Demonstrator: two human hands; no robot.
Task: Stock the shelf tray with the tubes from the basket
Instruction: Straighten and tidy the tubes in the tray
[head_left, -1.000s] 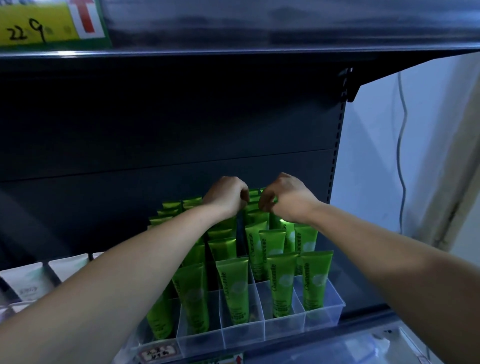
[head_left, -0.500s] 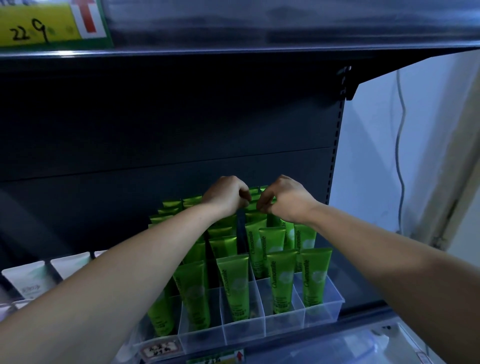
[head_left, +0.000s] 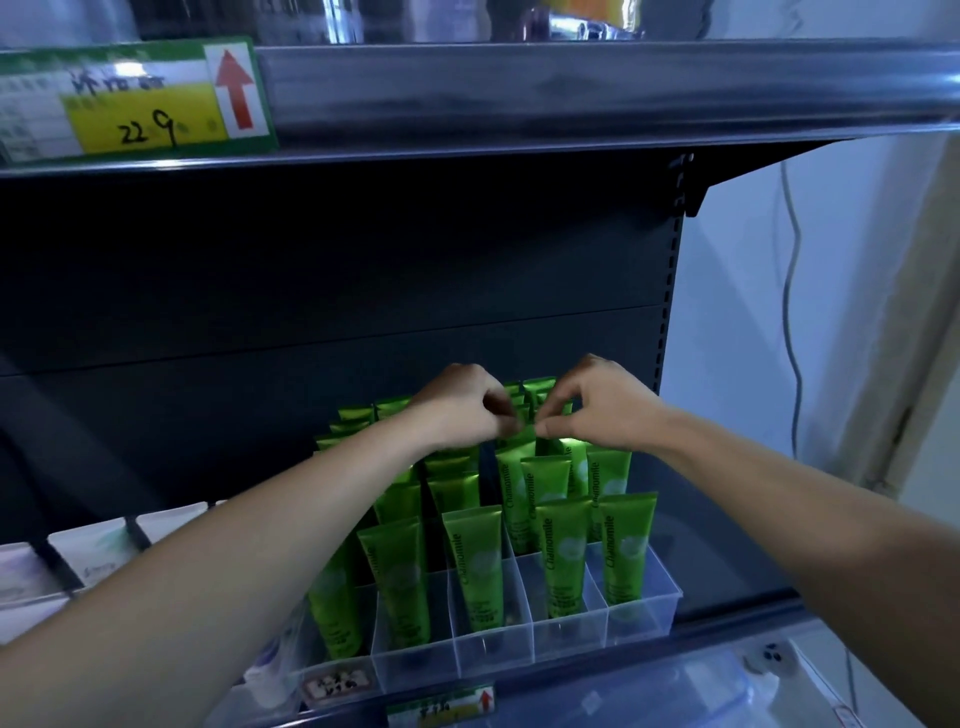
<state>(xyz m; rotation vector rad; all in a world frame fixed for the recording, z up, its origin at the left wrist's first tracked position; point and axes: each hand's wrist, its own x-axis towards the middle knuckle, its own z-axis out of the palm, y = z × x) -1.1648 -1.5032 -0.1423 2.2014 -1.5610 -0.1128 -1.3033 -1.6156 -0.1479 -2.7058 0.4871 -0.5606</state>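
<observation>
Both arms reach from the lower corners of the frame toward the centre, where the two hands meet above the back rows of the green tubes (head_left: 563, 551). The left hand (head_left: 462, 410) has its fingers curled, and thumb and fingertips pinch the top edge of a tube in the middle column. The right hand (head_left: 597, 405) is just beside it, and its thumb and forefinger pinch the flat top edge of a tube there too. I cannot tell if it is the same tube.

The tubes stand upright, cap down, in the clear shelf tray (head_left: 493, 649), which is in the lower centre of the frame. Thin walls divide the tray into columns, and the tubes fill them in rows from front to back. The word "Chamomile" is readable on the front ones.

At the lower left some white tubes (head_left: 98, 556) stand beside the tray. In the upper left a price tag (head_left: 140, 98) with a red arrow sits on the edge of the shelf above. A thin cable (head_left: 792, 312) hangs on the pale wall at the right.
</observation>
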